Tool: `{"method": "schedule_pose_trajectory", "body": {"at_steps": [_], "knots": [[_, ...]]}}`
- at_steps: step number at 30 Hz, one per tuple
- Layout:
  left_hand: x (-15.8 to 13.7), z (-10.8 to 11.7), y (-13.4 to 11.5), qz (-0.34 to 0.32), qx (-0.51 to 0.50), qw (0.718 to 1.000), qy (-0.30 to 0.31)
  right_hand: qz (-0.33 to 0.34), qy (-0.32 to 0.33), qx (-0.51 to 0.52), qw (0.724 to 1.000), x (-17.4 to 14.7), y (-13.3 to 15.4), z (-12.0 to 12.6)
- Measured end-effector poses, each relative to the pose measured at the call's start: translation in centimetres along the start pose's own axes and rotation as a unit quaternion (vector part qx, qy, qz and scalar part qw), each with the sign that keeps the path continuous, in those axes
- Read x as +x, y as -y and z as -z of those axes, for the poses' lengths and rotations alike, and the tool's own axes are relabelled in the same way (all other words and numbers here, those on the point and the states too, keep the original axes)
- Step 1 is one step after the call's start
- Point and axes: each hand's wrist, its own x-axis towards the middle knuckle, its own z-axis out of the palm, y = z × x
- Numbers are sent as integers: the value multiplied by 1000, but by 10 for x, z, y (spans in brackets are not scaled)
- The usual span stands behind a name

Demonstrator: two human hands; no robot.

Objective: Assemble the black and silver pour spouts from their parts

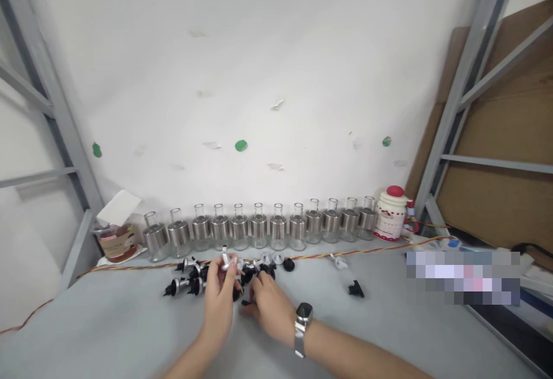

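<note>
My left hand [219,294] is closed on a silver pourer spout [225,258] with a dark tip, holding it just above the table. Close beside it, my right hand [273,305] bends down with its fingers pinched on a small black piece [246,303], whose exact kind is hard to make out. Several silver-and-black bottle pourers [174,287] lie in a heap to the left of and behind my hands. Clear plastic discs [277,258] and a black round cap [288,264] lie behind my right hand. My fingers cover part of the heap.
Along the wall stands a row of glass bottles [258,226] with metal bands. A twisted cord [319,256] crosses the table before them. To the right lie a loose spout [339,261] and a black part [356,289]. A jar [390,215] and a labelled tub [117,245] flank the row.
</note>
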Motion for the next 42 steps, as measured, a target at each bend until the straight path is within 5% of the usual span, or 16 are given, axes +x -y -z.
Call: {"method": "schedule_pose_trajectory", "body": {"at_steps": [8, 14, 18, 24, 29, 34, 38, 42], "knots": [[-9, -9, 5, 0, -24, 995, 98, 22, 27, -37, 999, -32, -35, 15], [-15, -12, 14, 37, 26, 994, 100, -6, -27, -36, 999, -38, -50, 22], [-18, -13, 16, 59, 52, 990, 120, -33, 7, -22, 999, -42, -48, 29], [-21, -15, 20, 84, 91, 979, 162, -68, 1, 139, 988, -51, -51, 41], [-27, -19, 27, 118, 132, 957, 230, -131, -39, 339, 931, -40, -61, 47], [-30, -20, 36, 161, 147, 937, 271, -140, -11, 552, 822, -32, -64, 55], [-31, -19, 33, 199, 117, 919, 319, -142, 44, 628, 764, -37, -58, 53], [-33, -18, 23, 178, 90, 916, 348, -141, 76, 652, 741, -41, -55, 49]]}}
